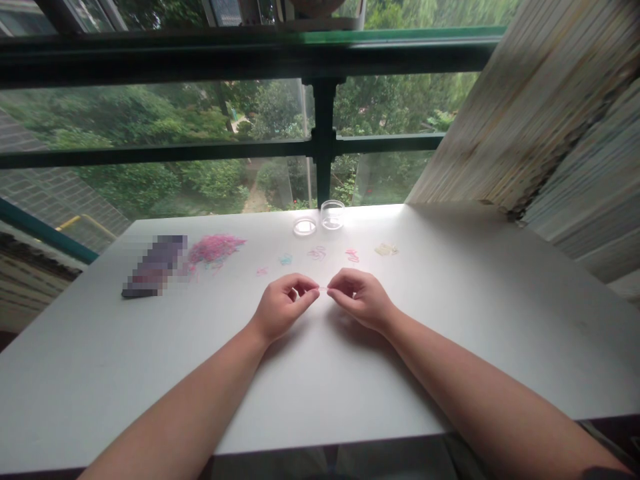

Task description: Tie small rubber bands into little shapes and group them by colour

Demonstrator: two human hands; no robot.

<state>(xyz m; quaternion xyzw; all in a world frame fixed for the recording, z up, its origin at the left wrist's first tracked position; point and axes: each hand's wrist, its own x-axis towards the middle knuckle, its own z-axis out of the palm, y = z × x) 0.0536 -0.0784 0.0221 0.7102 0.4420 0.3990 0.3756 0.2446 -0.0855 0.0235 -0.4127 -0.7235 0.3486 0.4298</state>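
Note:
Both hands pinch a thin, pale pink rubber band [323,289], held between them just above the white table. My left hand [286,303] has its thumb and forefinger closed on one end. The other end is in the pinched fingertips of my right hand [363,299]. Beyond the hands lie small groups of rubber bands sorted by colour: pink [263,271], teal [285,259], purple [317,253], red-pink [353,255] and cream [387,249]. A large mixed heap of mostly pink rubber bands [217,248] sits farther left.
A clear round tub [333,215] and its clear lid [305,227] stand at the table's far edge. Left of the heap is a dark, pixelated flat object [156,267]. Behind the white table [310,393] are a green-framed window and, at right, a striped curtain [480,113].

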